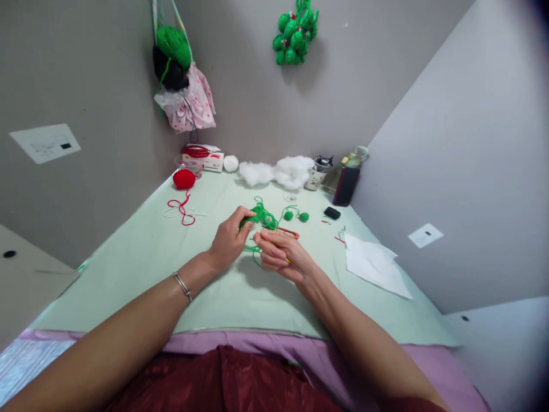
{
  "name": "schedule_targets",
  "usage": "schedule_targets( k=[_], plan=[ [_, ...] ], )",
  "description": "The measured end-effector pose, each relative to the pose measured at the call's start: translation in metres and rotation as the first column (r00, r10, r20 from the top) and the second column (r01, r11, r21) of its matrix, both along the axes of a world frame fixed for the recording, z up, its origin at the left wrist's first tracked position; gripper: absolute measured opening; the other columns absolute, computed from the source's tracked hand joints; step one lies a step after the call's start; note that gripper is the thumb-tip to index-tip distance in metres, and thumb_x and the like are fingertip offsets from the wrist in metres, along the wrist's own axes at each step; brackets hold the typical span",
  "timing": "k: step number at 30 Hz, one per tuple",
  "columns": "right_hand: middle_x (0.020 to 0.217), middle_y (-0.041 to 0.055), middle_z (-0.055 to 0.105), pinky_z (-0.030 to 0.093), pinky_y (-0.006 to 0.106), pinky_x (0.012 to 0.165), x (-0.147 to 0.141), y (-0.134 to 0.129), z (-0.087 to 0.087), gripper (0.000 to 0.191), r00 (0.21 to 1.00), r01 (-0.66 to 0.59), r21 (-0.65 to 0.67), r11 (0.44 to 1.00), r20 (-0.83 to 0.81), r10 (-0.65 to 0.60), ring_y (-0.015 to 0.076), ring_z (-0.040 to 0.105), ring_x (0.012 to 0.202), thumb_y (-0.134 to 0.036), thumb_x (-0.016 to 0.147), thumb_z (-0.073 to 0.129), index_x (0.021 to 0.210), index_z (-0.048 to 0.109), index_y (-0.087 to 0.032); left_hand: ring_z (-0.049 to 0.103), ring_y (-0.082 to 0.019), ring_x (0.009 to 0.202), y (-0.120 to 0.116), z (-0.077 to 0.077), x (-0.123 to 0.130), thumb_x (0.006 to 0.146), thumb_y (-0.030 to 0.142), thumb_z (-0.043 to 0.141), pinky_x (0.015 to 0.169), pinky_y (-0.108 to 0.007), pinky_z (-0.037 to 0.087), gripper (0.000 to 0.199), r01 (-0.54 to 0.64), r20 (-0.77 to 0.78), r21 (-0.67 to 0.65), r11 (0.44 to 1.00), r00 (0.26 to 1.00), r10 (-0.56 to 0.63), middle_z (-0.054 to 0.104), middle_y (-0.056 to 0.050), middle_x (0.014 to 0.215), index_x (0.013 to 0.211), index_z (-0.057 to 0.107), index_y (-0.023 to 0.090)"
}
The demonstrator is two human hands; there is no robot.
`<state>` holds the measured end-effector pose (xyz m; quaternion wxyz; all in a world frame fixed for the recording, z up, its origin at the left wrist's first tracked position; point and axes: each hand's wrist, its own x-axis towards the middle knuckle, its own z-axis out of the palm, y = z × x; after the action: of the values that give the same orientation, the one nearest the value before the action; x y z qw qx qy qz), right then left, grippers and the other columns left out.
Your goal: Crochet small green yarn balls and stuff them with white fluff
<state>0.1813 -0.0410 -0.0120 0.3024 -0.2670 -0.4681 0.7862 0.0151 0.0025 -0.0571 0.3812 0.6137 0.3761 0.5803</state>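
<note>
In the middle of the pale green table cover, my left hand (230, 239) pinches a green crocheted piece (259, 214) between thumb and fingers. Close beside it on the right, my right hand (281, 252) is wrapped round a thin tool with a yellow handle (287, 261); its tip meets a small white tuft at my left thumb. Loose green yarn (269, 220) lies tangled just beyond both hands. An orange tool (289, 232) rests behind my right hand. Two small green balls (303, 217) lie a little to the right of the yarn.
White stuffing (294, 173) sits at the back, beside a cup of pens (316, 177). A red yarn ball (184, 179) is at the back left. To the right are a dark phone (346, 186), a black case (332, 213) and white sheets (376, 264).
</note>
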Motion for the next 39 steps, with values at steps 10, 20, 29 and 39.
schedule_targets(
  k=[10, 20, 29, 39],
  plan=[
    [0.073, 0.0017, 0.061, 0.039, 0.028, 0.064, 0.054, 0.005, 0.014, 0.019, 0.545, -0.372, 0.631, 0.681, 0.742, -0.39, 0.0146, 0.051, 0.066, -0.032, 0.096, 0.058, 0.094, 0.073, -0.021, 0.068, -0.02, 0.095, 0.012, 0.021, -0.017, 0.086, 0.034, 0.064, 0.09, -0.032, 0.049, 0.023, 0.135, 0.308, -0.21, 0.968, 0.949, -0.065, 0.074, -0.004, 0.092, 0.104, 0.065, 0.019],
    [0.117, 0.0103, 0.068, 0.051, 0.036, 0.091, 0.003, 0.015, -0.013, 0.039, 0.834, 0.071, 0.659, 0.749, 0.372, -0.407, 0.0234, 0.064, 0.109, -0.044, 0.086, 0.072, 0.114, 0.063, -0.019, 0.067, -0.019, 0.089, -0.014, 0.026, 0.012, 0.085, 0.03, 0.067, 0.079, -0.029, 0.052, 0.019, 0.29, 0.385, -0.231, 0.929, 0.904, -0.186, 0.075, -0.004, 0.103, 0.1, 0.072, 0.02],
    [0.084, 0.0037, 0.064, 0.045, 0.03, 0.08, 0.002, 0.015, -0.007, 0.031, 0.769, 0.268, 0.758, 0.595, 0.203, -0.606, 0.0169, 0.058, 0.084, -0.041, 0.095, 0.058, 0.074, 0.066, -0.019, 0.063, -0.016, 0.094, -0.008, 0.02, 0.01, 0.083, 0.026, 0.068, 0.081, -0.026, 0.051, 0.021, 0.209, 0.446, -0.258, 0.943, 0.892, -0.076, 0.073, -0.004, 0.11, 0.103, 0.069, 0.02],
    [0.071, -0.0043, 0.056, 0.036, 0.024, 0.048, 0.002, 0.013, 0.003, 0.026, 0.757, 0.573, 0.451, 0.684, 0.028, -0.652, 0.0092, 0.05, 0.051, -0.041, 0.084, 0.07, 0.079, 0.052, -0.022, 0.069, -0.017, 0.09, -0.013, 0.019, 0.016, 0.079, 0.029, 0.074, 0.095, -0.036, 0.051, 0.03, 0.244, 0.463, -0.261, 0.934, 0.88, -0.101, 0.075, -0.006, 0.098, 0.104, 0.062, 0.017]
  ],
)
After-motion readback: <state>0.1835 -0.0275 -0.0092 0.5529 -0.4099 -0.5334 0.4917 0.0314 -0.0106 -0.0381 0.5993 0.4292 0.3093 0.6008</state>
